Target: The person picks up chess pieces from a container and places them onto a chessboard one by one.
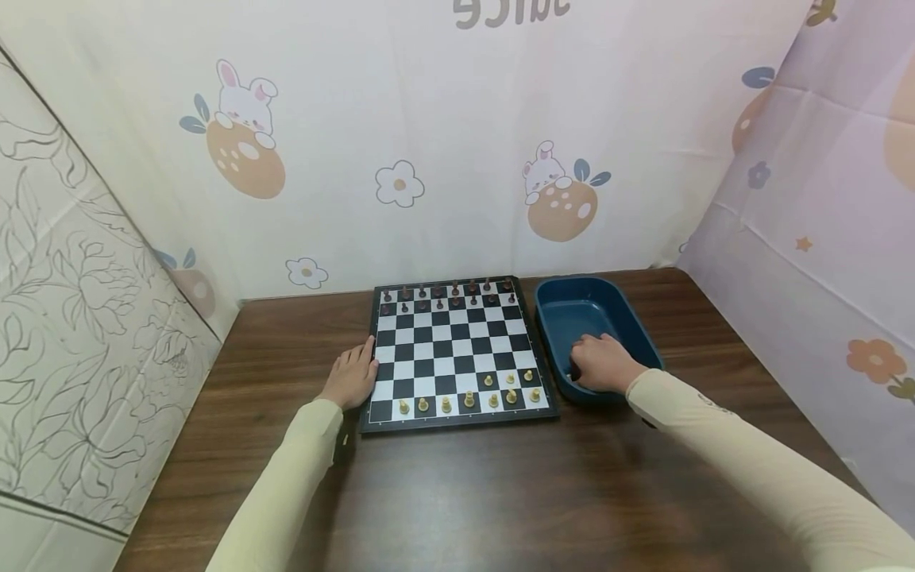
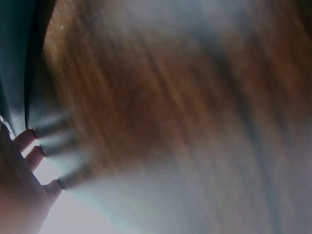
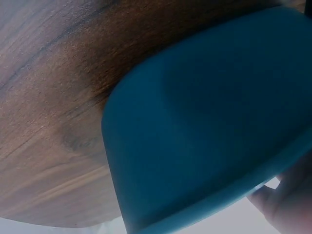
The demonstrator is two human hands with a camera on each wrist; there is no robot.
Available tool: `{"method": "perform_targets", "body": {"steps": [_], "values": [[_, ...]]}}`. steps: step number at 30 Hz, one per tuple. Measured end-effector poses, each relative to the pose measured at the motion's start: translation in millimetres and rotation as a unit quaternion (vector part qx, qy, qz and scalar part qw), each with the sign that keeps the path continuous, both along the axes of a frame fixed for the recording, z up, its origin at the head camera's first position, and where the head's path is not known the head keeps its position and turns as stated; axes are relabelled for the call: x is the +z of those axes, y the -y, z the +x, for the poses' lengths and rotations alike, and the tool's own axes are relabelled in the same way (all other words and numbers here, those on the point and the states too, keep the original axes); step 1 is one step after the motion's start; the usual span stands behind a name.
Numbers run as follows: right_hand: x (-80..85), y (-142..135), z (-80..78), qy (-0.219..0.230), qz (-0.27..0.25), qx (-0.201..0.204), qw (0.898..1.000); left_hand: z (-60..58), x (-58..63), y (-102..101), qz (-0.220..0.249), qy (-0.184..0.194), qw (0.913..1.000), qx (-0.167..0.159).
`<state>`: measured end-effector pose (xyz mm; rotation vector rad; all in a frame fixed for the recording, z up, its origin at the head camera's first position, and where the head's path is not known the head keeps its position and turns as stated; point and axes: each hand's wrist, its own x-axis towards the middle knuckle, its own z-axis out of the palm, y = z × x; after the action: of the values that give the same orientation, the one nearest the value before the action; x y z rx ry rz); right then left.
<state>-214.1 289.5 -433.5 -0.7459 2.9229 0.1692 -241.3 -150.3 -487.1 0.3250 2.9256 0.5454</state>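
Note:
A black-and-white chessboard [image 1: 433, 349] lies on the table, with two rows of dark red chess pieces [image 1: 455, 289] along its far side. Light yellow pieces [image 1: 469, 399] line the near edge; 3 more pawns [image 1: 510, 379] stand before them at the right. My left hand [image 1: 350, 376] rests with fingers extended against the board's left edge, and its fingertips [image 2: 35, 157] show in the left wrist view. Inside the near end of a blue plastic bin [image 1: 560, 349], my right hand [image 1: 603, 362] reaches down with bent fingers. A pale bit shows beside them; whether they grip it I cannot tell.
The bin's outer wall [image 3: 195, 122] fills much of the right wrist view. It stands close along the board's right side on the brown wooden table [image 1: 457, 492]. A printed curtain [image 1: 457, 159] hangs behind the table, with more fabric at the right.

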Motion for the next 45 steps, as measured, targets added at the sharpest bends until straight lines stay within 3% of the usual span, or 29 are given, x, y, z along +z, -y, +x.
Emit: {"method": "perform_targets", "body": {"steps": [20, 27, 45], "values": [[8.7, -2, 0.3, 0.045, 0.011, -0.003, 0.999, -1.5, -3.4, 1, -0.003, -0.005, 1.0, -0.001], [18.2, -3, -0.1, 0.056, -0.022, -0.015, 0.998, -0.7, -1.0, 0, -0.002, 0.0, 1.0, 0.0], [51.3, -5, -16.4, 0.018, -0.039, -0.009, 0.999, -3.4, -5.4, 2, -0.006, -0.006, 1.0, 0.003]]}}
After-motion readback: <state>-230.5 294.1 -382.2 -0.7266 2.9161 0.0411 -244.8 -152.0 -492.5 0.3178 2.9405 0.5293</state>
